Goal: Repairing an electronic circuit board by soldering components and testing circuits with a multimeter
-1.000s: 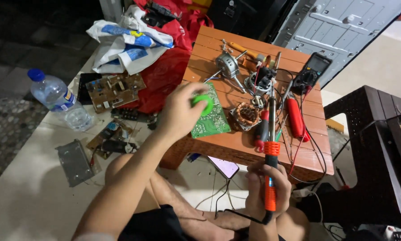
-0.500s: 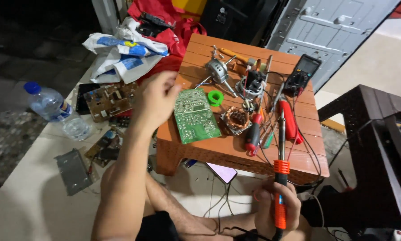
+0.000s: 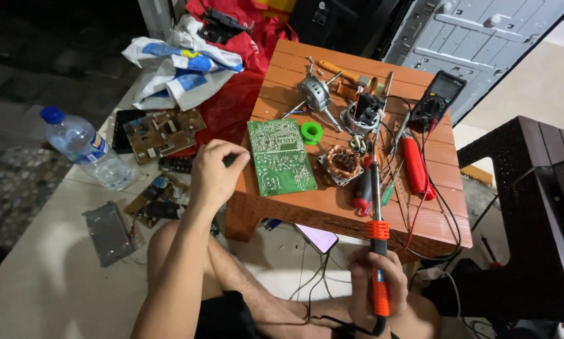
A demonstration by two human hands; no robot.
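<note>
**Hot iron raised over a crowded bench**

A small brown slatted table [image 3: 332, 207] is seen from above, set on a pale floor. Its top is crowded: a green circuit board [image 3: 279, 156] lies solder-side up at the left edge, with a green solder spool [image 3: 311, 132] just beside it, a copper-wound stator [image 3: 341, 164] to its right, a small motor [image 3: 313, 94] behind, and a black multimeter [image 3: 437, 100] at the far right, its leads trailing across the slats. A plastic water bottle [image 3: 84, 145] lies on the floor to the left.

An orange-handled soldering iron [image 3: 378, 251] is gripped in the right hand [image 3: 376, 282], fingers closed round the handle, tip pointed up towards the table. The left hand [image 3: 214, 172] is loosely curled at the board's left edge; whether anything is pinched in it cannot be told.

The iron's tip is held close to the leads and red-handled screwdrivers [image 3: 415, 166]; insulation could be scorched if it were lowered carelessly. The cord by the bare legs could be snagged.
</note>
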